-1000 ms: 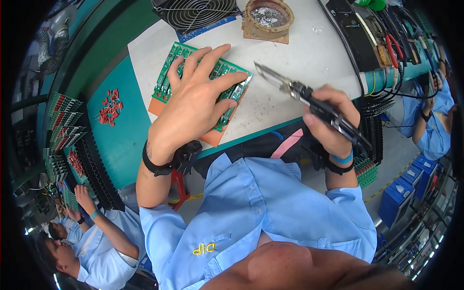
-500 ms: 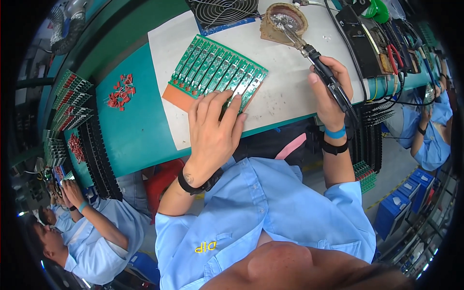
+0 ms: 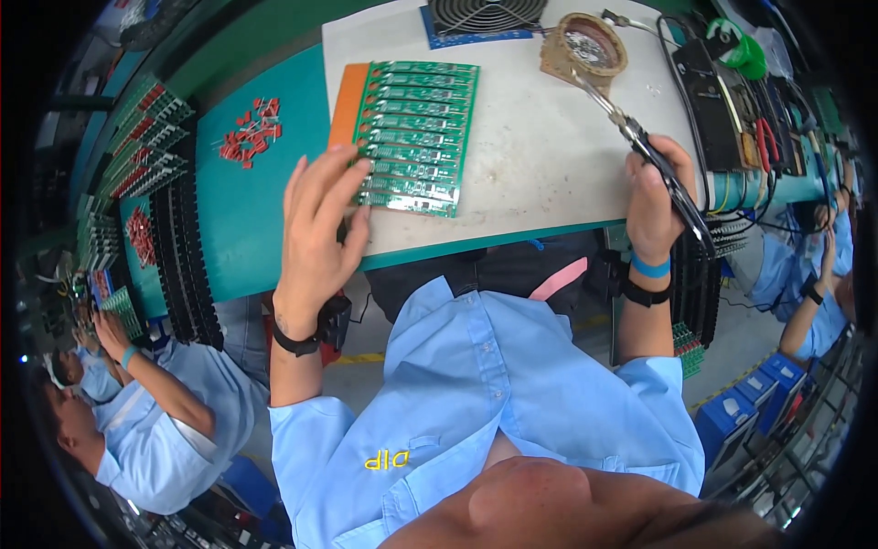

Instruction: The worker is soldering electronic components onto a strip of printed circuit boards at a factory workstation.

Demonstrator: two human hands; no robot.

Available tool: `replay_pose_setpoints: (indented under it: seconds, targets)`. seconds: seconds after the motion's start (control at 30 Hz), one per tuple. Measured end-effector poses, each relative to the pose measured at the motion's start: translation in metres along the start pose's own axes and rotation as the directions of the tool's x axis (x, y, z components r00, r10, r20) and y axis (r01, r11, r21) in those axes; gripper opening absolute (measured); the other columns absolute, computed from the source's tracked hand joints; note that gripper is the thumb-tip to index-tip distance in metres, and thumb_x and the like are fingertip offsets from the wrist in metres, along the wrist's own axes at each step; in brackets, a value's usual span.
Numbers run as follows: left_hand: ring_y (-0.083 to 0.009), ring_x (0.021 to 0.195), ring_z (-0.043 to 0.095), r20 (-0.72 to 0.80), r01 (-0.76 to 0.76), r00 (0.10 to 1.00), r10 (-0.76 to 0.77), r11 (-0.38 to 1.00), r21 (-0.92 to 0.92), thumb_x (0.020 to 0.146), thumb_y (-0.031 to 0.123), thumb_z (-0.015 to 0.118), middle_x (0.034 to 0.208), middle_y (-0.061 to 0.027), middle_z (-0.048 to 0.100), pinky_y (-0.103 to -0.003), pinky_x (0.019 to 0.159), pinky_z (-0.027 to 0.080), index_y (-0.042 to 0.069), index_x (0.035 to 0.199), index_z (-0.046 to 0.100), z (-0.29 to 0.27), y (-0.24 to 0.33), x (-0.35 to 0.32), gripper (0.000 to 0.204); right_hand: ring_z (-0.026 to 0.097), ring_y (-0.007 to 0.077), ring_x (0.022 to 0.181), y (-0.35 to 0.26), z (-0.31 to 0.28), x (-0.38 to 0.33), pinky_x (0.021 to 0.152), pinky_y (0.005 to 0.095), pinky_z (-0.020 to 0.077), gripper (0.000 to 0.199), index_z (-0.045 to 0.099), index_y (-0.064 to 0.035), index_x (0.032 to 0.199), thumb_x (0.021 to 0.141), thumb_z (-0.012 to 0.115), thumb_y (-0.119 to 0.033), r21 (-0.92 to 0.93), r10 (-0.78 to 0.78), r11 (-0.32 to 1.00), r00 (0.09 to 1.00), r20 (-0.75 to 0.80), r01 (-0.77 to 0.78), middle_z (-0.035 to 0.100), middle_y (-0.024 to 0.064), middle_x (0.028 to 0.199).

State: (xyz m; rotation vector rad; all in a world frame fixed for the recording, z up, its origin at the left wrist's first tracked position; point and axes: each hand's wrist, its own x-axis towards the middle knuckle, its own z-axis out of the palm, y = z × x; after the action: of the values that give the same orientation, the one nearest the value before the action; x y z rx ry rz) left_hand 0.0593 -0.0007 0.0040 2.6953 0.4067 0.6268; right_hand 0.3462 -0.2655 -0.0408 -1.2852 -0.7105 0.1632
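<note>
A green circuit board panel [image 3: 416, 137], made of several narrow strips, lies on a white sheet [image 3: 540, 174] with an orange board [image 3: 349, 101] showing along its left side. My left hand [image 3: 318, 215] is at the panel's near left corner, fingertips on its left part and thumb by the near edge. What the fingers do underneath is hidden. In my right hand [image 3: 657, 197] is a black-handled soldering iron [image 3: 645, 146]. Its metal tip points away toward the rim of a round brown pot [image 3: 599, 46] with silvery bits inside.
Loose red components [image 3: 251, 133] with wire legs lie on the green mat [image 3: 274, 210]. A fan [image 3: 485, 18] stands behind the panel. Right of the sheet are a black box [image 3: 713, 91] and red-handled pliers [image 3: 766, 142]. Racked boards [image 3: 151, 137] and a co-worker [image 3: 174, 403] are at left.
The panel and orange board have turned clockwise, so the strips now run across. My left hand has slid from on top of the panel to its left corner. The right hand keeps the soldering iron.
</note>
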Motion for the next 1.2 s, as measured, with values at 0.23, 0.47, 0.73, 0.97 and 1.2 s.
replay_pose_setpoints:
  seconds: [0.23,0.47,0.73,0.97,1.2]
  targets:
    - [-0.0369,0.141,0.054,-0.012,0.077,0.997,-0.08,0.983,-0.167,0.086,0.003,0.071,0.143,-0.0157,0.062,-0.056,0.121,0.035,0.003,0.137,0.064,0.002,-0.018,0.0,0.051,0.061,0.0218,0.088,-0.056,0.038,-0.024,0.079,0.0367,0.0491,0.038,0.067,0.007,0.119,0.09,0.073,-0.017,-0.116,0.059,0.993,0.896,0.441,-0.009,0.066,0.0154,0.1]
    - [-0.0383,0.141,0.053,-0.093,0.108,0.988,-0.126,0.977,-0.183,0.092,0.013,0.074,0.146,-0.0182,0.061,-0.056,0.123,0.033,0.002,0.139,0.063,0.012,-0.025,-0.005,0.05,0.065,0.0199,0.079,-0.059,0.059,-0.039,0.071,0.0305,0.049,0.041,0.069,0.0065,0.117,0.078,0.081,-0.001,-0.151,0.135,0.987,0.827,0.546,-0.061,0.069,0.0136,0.091]
    - [-0.0355,0.141,0.054,-0.078,0.129,0.987,-0.137,0.987,-0.099,0.095,0.019,0.074,0.145,-0.0158,0.063,-0.057,0.123,0.031,0.003,0.138,0.064,0.016,-0.028,-0.007,0.047,0.065,0.0182,0.078,-0.053,0.069,-0.04,0.07,0.0301,0.049,0.039,0.069,0.0072,0.116,0.08,0.08,0.0,-0.186,0.165,0.98,0.822,0.545,-0.074,0.07,0.0121,0.087]
    - [-0.0347,0.141,0.054,-0.07,0.13,0.988,-0.137,0.987,-0.097,0.095,0.019,0.074,0.143,-0.0148,0.065,-0.057,0.124,0.03,0.004,0.138,0.064,0.016,-0.028,-0.006,0.046,0.065,0.018,0.078,-0.055,0.072,-0.039,0.07,0.0302,0.0491,0.038,0.069,0.0073,0.117,0.08,0.08,0.001,-0.207,0.177,0.976,0.821,0.543,-0.074,0.07,0.0118,0.087]
    - [-0.0358,0.142,0.053,-0.083,0.128,0.987,-0.136,0.987,-0.091,0.096,0.02,0.074,0.143,-0.0148,0.065,-0.057,0.124,0.03,0.004,0.137,0.065,0.017,-0.028,-0.006,0.045,0.064,0.0185,0.077,-0.059,0.076,-0.036,0.069,0.0302,0.0487,0.04,0.069,0.0072,0.117,0.078,0.08,0.001,-0.223,0.147,0.975,0.815,0.56,-0.022,0.07,0.0118,0.086]
